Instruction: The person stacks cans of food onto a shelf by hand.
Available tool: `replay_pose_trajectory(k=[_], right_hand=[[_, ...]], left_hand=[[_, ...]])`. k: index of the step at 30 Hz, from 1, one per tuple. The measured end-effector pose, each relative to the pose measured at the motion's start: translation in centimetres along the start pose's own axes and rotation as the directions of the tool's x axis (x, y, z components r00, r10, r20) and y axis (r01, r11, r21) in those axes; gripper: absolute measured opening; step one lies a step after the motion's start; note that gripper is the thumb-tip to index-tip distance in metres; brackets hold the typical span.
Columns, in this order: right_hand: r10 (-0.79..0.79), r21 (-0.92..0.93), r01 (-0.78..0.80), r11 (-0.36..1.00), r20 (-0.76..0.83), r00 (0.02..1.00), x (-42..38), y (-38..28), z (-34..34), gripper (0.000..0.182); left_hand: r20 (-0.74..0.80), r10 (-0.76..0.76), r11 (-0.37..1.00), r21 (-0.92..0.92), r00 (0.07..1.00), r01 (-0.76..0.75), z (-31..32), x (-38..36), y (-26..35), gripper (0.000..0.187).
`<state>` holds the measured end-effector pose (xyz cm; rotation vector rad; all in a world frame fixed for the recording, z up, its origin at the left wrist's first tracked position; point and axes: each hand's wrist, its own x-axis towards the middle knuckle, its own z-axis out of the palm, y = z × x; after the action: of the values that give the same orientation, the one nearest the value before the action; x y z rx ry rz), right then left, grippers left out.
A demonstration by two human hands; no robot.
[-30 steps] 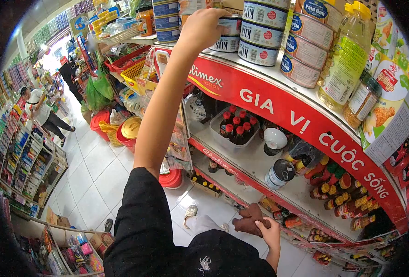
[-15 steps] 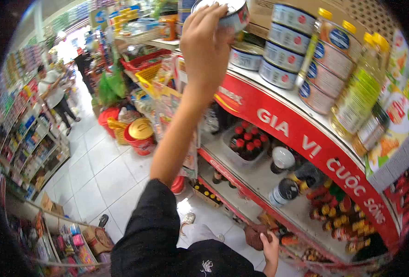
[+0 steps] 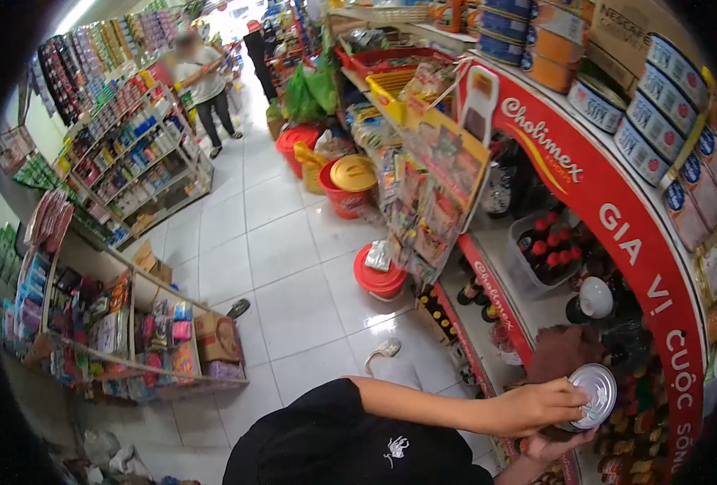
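Out over the lower shelves at the right, a round tin can point(image 3: 598, 394) is tilted with its silver lid toward me. My left hand point(image 3: 544, 406) reaches across from the left, its fingers closed at the lid's near edge. Beneath the can, my right hand point(image 3: 554, 447) curls its fingers around the lower side. A dark brown cloth point(image 3: 565, 354) shows just beyond my left hand; whether my right hand also holds part of it is hidden.
Stacked blue-grey cans point(image 3: 657, 109) and one lone can point(image 3: 597, 103) stand on the shelf above the red sign point(image 3: 617, 226). A plastic tub point(image 3: 536, 275) holds red-capped bottles. Red buckets point(image 3: 379, 279) sit on the tiled floor point(image 3: 294, 259). A person point(image 3: 205, 81) stands down the aisle.
My left hand has brought the can down from the top shelf to my right hand. The brown cloth has risen along with my right hand. My view has swung left.
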<state>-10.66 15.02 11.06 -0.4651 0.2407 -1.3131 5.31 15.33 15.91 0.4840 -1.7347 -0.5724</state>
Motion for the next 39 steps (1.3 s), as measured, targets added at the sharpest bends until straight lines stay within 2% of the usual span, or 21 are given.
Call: replay_pose_trajectory(k=[1, 2, 5, 6, 7, 8, 11, 14, 15, 22, 23, 27, 30, 31, 34, 35, 38, 39], right_hand=[[-0.162, -0.034, 0.159, 0.987, -0.245, 0.956, -0.4, 0.5, 1.3, 0.045], [-0.193, -0.081, 0.177, 0.981, -0.294, 0.936, -0.4, 0.8, 1.4, 0.045], [-0.249, -0.227, 0.169, 0.959, -0.389, 0.887, -1.7, 0.9, 0.9, 0.046], [-0.267, -0.268, 0.165, 0.949, -0.411, 0.872, -2.2, 0.7, 0.5, 0.046], [-0.280, -0.301, 0.156, 0.941, -0.429, 0.859, -2.6, 0.7, 0.3, 0.046], [-0.297, -0.334, 0.153, 0.930, -0.441, 0.847, -2.9, 0.4, 0.2, 0.046], [-0.333, -0.408, 0.133, 0.903, -0.469, 0.818, -3.7, -0.2, -0.6, 0.046], [-0.364, -0.476, 0.111, 0.872, -0.481, 0.797, -4.6, -0.3, -1.0, 0.046], [-0.373, -0.499, 0.103, 0.860, -0.480, 0.794, -4.7, -0.2, -1.0, 0.047], [-0.438, -0.663, 0.033, 0.748, -0.456, 0.775, -4.8, -0.8, -1.3, 0.047], [-0.444, -0.685, 0.021, 0.728, -0.447, 0.777, -4.7, -0.9, -1.4, 0.047], [-0.466, -0.754, -0.030, 0.656, -0.436, 0.770, -4.5, -0.8, -1.5, 0.048], [-0.479, -0.789, -0.062, 0.611, -0.431, 0.765, -4.6, -0.8, -1.7, 0.048], [-0.479, -0.803, -0.081, 0.590, -0.429, 0.766, -4.6, -0.9, -1.9, 0.048], [-0.483, -0.839, -0.120, 0.530, -0.416, 0.771, -4.8, -0.9, -2.0, 0.048], [-0.484, -0.854, -0.137, 0.503, -0.409, 0.773, -4.9, -1.0, -2.2, 0.049], [-0.480, -0.902, -0.201, 0.381, -0.379, 0.791, -5.5, -1.8, -3.0, 0.049], [-0.475, -0.919, -0.227, 0.322, -0.364, 0.801, -5.7, -2.1, -3.4, 0.049]], left_hand=[[0.102, -0.054, 0.998, 0.018, 0.993, 0.052, 0.1, -0.3, -0.6, 0.052], [0.205, -0.107, 0.994, 0.040, 0.973, 0.101, 0.2, -0.7, -1.1, 0.064], [-0.024, -0.130, 0.948, 0.291, 0.991, 0.131, -1.5, 1.2, 1.5, 0.095], [-0.017, -0.154, 0.927, 0.344, 0.988, 0.151, -0.8, 0.9, 0.7, 0.117], [0.083, -0.223, 0.970, 0.123, 0.971, 0.212, -0.5, 0.3, -0.6, 0.117], [0.196, -0.263, 0.953, -0.097, 0.945, 0.286, -0.5, -0.3, -1.7, 0.117], [0.185, -0.219, 0.968, -0.082, 0.958, 0.237, 0.3, -1.5, -2.7, 0.112], [0.128, -0.188, 0.963, -0.172, 0.974, 0.209, 2.2, -2.4, -3.2, 0.107], [0.107, -0.138, 0.981, -0.126, 0.985, 0.151, 2.3, -2.4, -3.1, 0.104], [0.145, -0.308, 0.939, -0.110, 0.940, 0.325, 3.0, -3.9, -2.7, 0.104], [0.112, -0.269, 0.958, -0.073, 0.957, 0.278, 3.8, -4.3, -2.8, 0.111], [0.104, -0.191, 0.971, -0.124, 0.976, 0.203, 4.4, -3.7, -2.5, 0.112], [0.127, -0.216, 0.976, -0.003, 0.968, 0.218, 2.6, -2.7, -1.0, 0.068], [0.356, -0.356, 0.920, -0.030, 0.864, 0.391, 3.0, -3.6, -2.7, 0.094], [0.238, -0.337, 0.924, -0.103, 0.911, 0.369, 3.7, -5.1, -3.7, 0.111], [0.187, -0.352, 0.926, -0.074, 0.917, 0.370, 3.9, -5.9, -3.8, 0.117], [0.165, -0.536, 0.799, -0.216, 0.828, 0.560, 4.5, -7.3, -3.8, 0.127], [0.212, -0.498, 0.801, -0.257, 0.841, 0.540, 4.3, -7.2, -3.8, 0.135]])
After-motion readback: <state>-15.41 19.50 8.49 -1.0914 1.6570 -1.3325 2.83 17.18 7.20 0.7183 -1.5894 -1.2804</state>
